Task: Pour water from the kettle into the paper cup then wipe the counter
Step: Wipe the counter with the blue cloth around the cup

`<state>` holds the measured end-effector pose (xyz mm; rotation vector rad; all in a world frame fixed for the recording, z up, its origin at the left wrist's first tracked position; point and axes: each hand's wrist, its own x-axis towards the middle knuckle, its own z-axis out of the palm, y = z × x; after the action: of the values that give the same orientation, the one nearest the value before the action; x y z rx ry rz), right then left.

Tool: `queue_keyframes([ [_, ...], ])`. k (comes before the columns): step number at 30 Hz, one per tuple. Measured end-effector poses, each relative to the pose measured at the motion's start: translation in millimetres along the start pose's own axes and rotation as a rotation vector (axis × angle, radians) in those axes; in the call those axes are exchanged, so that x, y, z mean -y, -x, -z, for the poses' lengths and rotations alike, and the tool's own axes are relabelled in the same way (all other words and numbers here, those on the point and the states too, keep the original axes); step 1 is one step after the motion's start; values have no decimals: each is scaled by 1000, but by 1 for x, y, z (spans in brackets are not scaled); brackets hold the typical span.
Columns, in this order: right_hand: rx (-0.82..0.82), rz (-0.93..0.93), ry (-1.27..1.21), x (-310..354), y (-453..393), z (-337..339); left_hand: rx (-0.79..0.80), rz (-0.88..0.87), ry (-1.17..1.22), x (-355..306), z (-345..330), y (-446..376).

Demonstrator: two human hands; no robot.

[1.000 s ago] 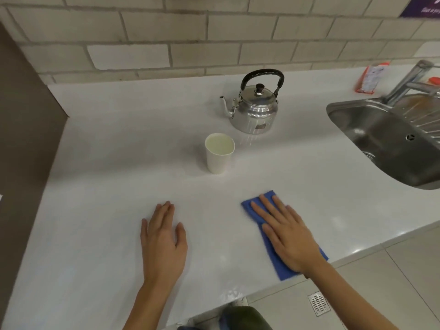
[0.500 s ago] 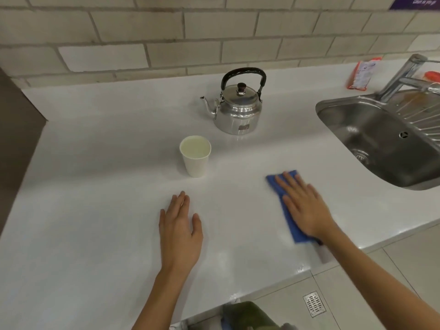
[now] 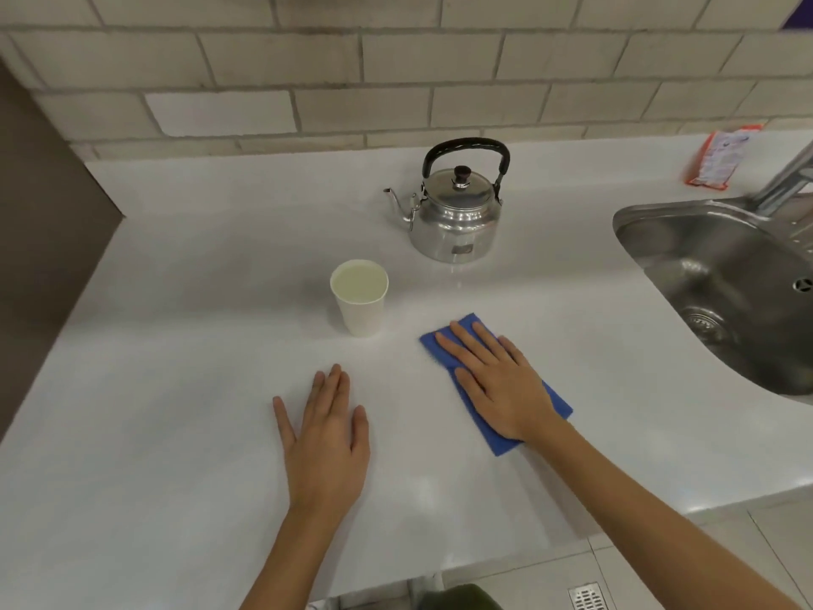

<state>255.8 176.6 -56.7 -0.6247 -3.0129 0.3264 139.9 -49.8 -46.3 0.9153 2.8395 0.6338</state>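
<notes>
A shiny metal kettle [image 3: 457, 217] with a black handle stands upright near the back of the white counter [image 3: 184, 389], spout to the left. In front of it and to its left stands a white paper cup [image 3: 361, 308] filled with water. My right hand [image 3: 497, 380] lies flat, fingers spread, pressing a folded blue cloth [image 3: 552, 400] onto the counter right of the cup. My left hand [image 3: 325, 438] rests flat on the bare counter, holding nothing.
A steel sink [image 3: 721, 284] with a tap [image 3: 787, 178] is set into the counter at the right. An orange and white packet [image 3: 721, 158] leans at the back right. A tiled wall closes the back; the counter's front edge runs near my arms.
My right hand has slid the blue cloth from near the front edge away from me, toward the cup and kettle. The left hand stays flat in place.
</notes>
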Motion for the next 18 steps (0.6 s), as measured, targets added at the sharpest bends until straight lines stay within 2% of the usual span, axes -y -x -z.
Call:
queue_keyframes([
  [3, -20, -256, 56, -34, -37, 16, 3, 13, -11, 0, 1, 3],
  [5, -23, -309, 68, -22, -61, 17, 16, 29, -10, -3, 0, 5],
  [9, -79, -186, 57, 19, -31, -6, 23, 27, -44, -1, 4, 4],
  [12, -109, -195, 12, 67, 9, -22, 44, 36, -73, 5, 8, 6],
  [16, -37, -46, -115, 141, 19, -36, 31, 122, -38, 2, 13, 15],
  [18, 18, -10, -364, 142, 14, -23, -19, 157, 4, -6, 15, 22],
])
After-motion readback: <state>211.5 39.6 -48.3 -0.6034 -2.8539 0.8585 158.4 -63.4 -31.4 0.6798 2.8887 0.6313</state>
